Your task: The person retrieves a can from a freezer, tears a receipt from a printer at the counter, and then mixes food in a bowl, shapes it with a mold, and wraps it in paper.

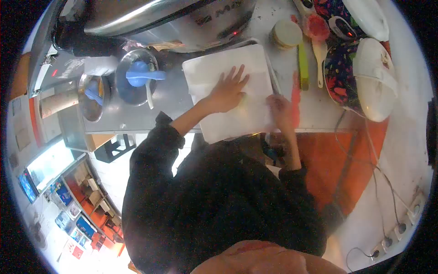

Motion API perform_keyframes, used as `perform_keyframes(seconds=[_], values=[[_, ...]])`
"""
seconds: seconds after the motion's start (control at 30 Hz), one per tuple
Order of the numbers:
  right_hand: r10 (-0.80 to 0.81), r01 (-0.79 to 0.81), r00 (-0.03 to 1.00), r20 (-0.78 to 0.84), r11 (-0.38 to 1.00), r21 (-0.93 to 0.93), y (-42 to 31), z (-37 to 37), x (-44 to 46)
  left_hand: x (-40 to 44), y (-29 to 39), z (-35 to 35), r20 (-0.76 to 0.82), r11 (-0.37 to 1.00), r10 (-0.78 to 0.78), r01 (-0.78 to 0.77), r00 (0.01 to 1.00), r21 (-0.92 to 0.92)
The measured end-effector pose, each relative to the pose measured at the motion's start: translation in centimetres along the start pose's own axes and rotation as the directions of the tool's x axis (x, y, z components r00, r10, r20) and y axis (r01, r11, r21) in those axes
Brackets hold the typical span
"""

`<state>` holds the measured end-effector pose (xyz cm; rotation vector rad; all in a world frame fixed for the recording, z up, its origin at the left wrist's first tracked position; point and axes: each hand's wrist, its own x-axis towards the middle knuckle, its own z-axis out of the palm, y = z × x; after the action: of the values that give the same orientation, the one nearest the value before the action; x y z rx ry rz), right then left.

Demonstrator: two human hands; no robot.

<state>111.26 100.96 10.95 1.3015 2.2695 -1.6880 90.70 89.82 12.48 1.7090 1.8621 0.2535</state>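
Observation:
A large sheet of white paper lies over a shallow metal tray, whose rim shows along the far and right sides. My left hand rests flat on the middle of the paper with its fingers spread. At the paper's right edge, the fingers of my right hand are curled in and closed on the paper's border; they are slightly blurred. A faint yellowish patch shows on the paper beside my left hand.
Left of the paper stand two metal bowls with blue scoops. A large steel machine occupies the back. A round-topped tub, green strip, brush and white rice-cooker-like appliance stand right. Cables hang below.

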Motion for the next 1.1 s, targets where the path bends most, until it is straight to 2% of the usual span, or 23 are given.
perform_keyframes(seconds=[0.07, 0.1, 0.17, 0.3, 0.37, 0.4, 0.43, 0.47, 0.5, 0.57, 0.6, 0.63, 0.67, 0.7, 0.77, 0.8, 0.83, 0.9, 0.93, 0.97, 1.0, 1.03, 1.1], values=[[-0.021, 0.031, 0.999, -0.043, 0.967, 0.252, -1.6, -1.0, -1.2, -0.2, 1.0, -0.1, -0.154, 0.997, -0.062, 0.067, 0.986, 0.026], [-0.020, 0.030, 0.999, -0.044, 0.967, 0.253, -2.4, -1.8, -2.2, -0.4, 0.9, 0.0, -0.153, 0.998, -0.061, 0.066, 0.986, 0.026], [-0.092, 0.053, 0.916, 0.389, 0.993, 0.110, -3.6, -3.2, -4.4, -0.8, 0.6, 0.1, -0.167, 0.999, 0.034, -0.034, 0.985, 0.002], [-0.056, 0.035, 0.948, 0.312, 0.997, 0.071, -1.7, -1.1, -4.8, -2.4, 1.1, 0.4, -0.205, 0.992, 0.109, -0.119, 0.973, -0.037], [-0.116, 0.112, 0.981, 0.156, 0.993, 0.032, -2.9, -0.2, -3.3, -2.2, 1.8, 1.3, -0.225, 0.990, 0.140, -0.129, 0.964, 0.060], [-0.122, 0.118, 0.979, 0.163, 0.993, 0.030, -4.3, 0.3, -2.8, -2.4, 2.1, 1.4, -0.231, 0.991, 0.132, -0.121, 0.964, 0.061], [-0.362, 0.330, 0.931, -0.034, 0.881, -0.339, -6.5, 0.6, -2.4, -2.6, 2.5, 1.4, -0.247, 0.993, 0.118, -0.111, 0.962, 0.041], [-0.623, 0.388, 0.773, -0.124, 0.617, -0.684, -7.8, 0.7, -1.9, -2.8, 2.6, 1.4, -0.262, 0.994, 0.106, -0.104, 0.959, 0.020], [-0.626, 0.392, 0.771, -0.121, 0.614, -0.685, -7.9, 0.9, -0.6, -2.8, 2.3, 1.7, -0.266, 0.995, 0.104, -0.102, 0.958, 0.021], [-0.702, 0.590, 0.711, -0.050, 0.633, -0.502, -7.8, 1.4, 2.3, -2.8, 1.1, 2.2, -0.133, 0.894, 0.180, -0.105, 0.975, 0.436], [-0.613, 0.540, 0.790, -0.005, 0.700, -0.467, -7.4, 1.4, 3.2, -2.9, 0.2, 1.8, -0.138, 0.895, 0.173, -0.097, 0.975, 0.435], [-0.617, 0.548, 0.787, 0.004, 0.695, -0.466, -7.4, 1.2, 3.8, -3.2, -0.6, 0.4, -0.104, 0.875, -0.028, -0.026, 0.994, -0.484], [-0.502, 0.483, 0.863, 0.052, 0.792, -0.373, -7.4, 1.0, 4.1, -3.7, -1.0, -0.7, 0.074, 0.108, -0.115, 0.087, 0.991, -0.990], [-0.378, 0.394, 0.919, 0.111, 0.874, -0.284, -7.3, 0.9, 4.5, -4.2, -0.9, -1.7, 0.073, 0.102, -0.120, 0.085, 0.990, -0.991], [-0.407, 0.418, 0.908, 0.099, 0.863, -0.285, -6.2, 1.0, 5.6, -5.1, -0.6, -3.0, -0.057, 0.645, -0.266, 0.133, 0.962, -0.752], [-0.437, 0.442, 0.896, 0.084, 0.851, -0.284, -5.7, 1.2, 6.0, -5.9, -0.5, -2.7, -0.103, 0.799, -0.261, 0.155, 0.960, -0.582], [-0.437, 0.443, 0.895, 0.089, 0.849, -0.288, -5.5, 1.3, 6.2, -6.6, -0.9, -2.2, -0.106, 0.796, -0.263, 0.154, 0.959, -0.586], [-0.361, 0.366, 0.929, 0.079, 0.870, -0.329, -5.0, 1.7, 6.2, -8.0, -1.8, -0.7, -0.006, 0.960, -0.110, 0.105, 0.994, -0.259], [-0.361, 0.369, 0.928, 0.086, 0.869, -0.330, -4.7, 1.9, 6.2, -8.2, -2.4, -0.7, -0.008, 0.958, -0.116, 0.109, 0.993, -0.264], [-0.289, 0.285, 0.956, 0.043, 0.890, -0.356, -4.4, 2.2, 6.0, -8.2, -3.1, -0.7, 0.001, 0.836, -0.228, 0.197, 0.974, -0.513], [-0.216, 0.199, 0.976, -0.004, 0.905, -0.377, -4.1, 2.4, 5.9, -8.1, -3.4, -0.6, 0.039, 0.644, -0.330, 0.255, 0.943, -0.721], [-0.215, 0.199, 0.977, 0.000, 0.903, -0.380, -3.7, 2.7, 5.6, -8.4, -3.2, 0.2, 0.039, 0.641, -0.333, 0.256, 0.942, -0.724], [-0.288, 0.246, 0.953, -0.097, 0.918, -0.310, -3.2, 3.3, 5.3, -8.7, -2.4, 2.1, -0.272, 0.787, -0.567, 0.415, 0.777, -0.457]])
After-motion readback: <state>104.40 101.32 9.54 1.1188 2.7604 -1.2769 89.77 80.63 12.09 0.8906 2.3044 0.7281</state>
